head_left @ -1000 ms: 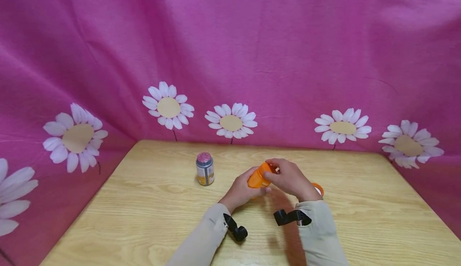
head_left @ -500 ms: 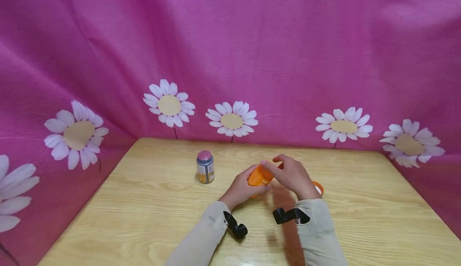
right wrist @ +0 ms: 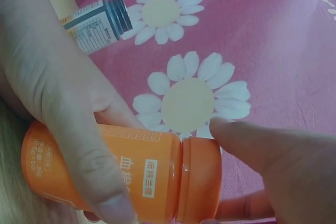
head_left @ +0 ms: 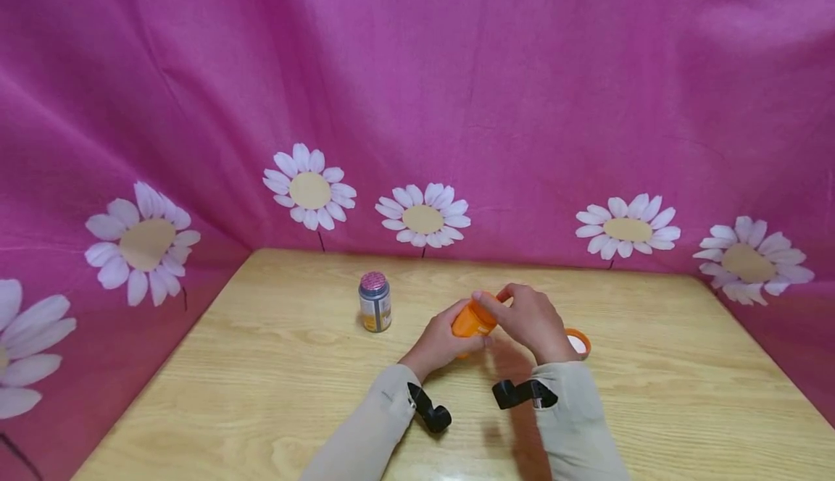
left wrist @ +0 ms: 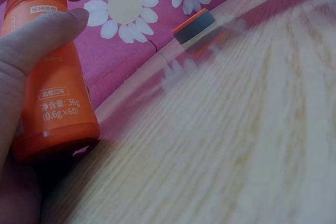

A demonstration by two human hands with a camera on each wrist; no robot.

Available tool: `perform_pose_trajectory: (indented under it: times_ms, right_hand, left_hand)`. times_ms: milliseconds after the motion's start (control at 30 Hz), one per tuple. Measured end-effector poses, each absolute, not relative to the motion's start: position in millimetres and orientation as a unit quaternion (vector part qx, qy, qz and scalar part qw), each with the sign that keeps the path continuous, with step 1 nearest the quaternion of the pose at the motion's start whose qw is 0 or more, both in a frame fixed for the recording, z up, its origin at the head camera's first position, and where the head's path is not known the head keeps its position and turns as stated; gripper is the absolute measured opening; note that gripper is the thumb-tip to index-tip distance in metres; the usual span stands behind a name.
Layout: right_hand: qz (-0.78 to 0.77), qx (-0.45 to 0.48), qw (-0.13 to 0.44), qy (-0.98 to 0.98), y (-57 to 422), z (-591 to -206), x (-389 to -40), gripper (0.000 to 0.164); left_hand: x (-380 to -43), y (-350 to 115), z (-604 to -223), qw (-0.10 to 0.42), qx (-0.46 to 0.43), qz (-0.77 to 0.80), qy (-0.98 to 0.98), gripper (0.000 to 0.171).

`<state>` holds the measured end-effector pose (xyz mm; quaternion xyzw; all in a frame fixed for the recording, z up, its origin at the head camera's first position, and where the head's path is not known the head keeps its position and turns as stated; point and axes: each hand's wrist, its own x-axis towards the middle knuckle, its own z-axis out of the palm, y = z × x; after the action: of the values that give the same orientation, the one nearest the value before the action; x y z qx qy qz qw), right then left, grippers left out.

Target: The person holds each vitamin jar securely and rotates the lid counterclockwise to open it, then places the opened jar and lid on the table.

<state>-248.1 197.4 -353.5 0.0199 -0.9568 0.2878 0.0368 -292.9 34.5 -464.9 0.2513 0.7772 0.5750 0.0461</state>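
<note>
My left hand (head_left: 435, 345) grips the body of an orange bottle (head_left: 471, 323), which is tilted above the table with its capped end up and to the right. In the left wrist view its thumb (left wrist: 50, 35) lies across the label of the bottle (left wrist: 58, 87). My right hand (head_left: 531, 320) pinches the orange cap (right wrist: 202, 182) between thumb and fingers. The cap sits on the bottle's neck with a thin seam below it. Part of the bottle is hidden by both hands.
A grey bottle (head_left: 375, 312) with a pinkish top stands upright to the left. Its bare threaded neck (right wrist: 119, 15) shows in the right wrist view. Behind my right wrist a grey and orange lid (left wrist: 194, 26) lies on the wooden table (head_left: 261, 379). A pink flowered cloth (head_left: 509, 104) hangs behind.
My right fingers, over the cap a second ago, lifted partly away half a second ago and now hold the cap again. My left hand keeps its grip on the bottle.
</note>
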Motion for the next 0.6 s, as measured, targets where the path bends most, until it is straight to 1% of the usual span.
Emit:
perform_pose_trajectory:
  times_ms: [467,600]
  right_hand:
    - [0.307,0.077,0.020,-0.949,194.7,-351.7,-245.3,0.043]
    - [0.319,0.092,0.009,-0.943,194.3,-351.1,-244.2,0.042]
  left_hand:
    - [-292.5,33.6,-463.3,0.051,0.244,0.580,0.776,0.057]
    - [-292.2,33.7,-463.4,0.049,0.241,0.574,0.781,0.058]
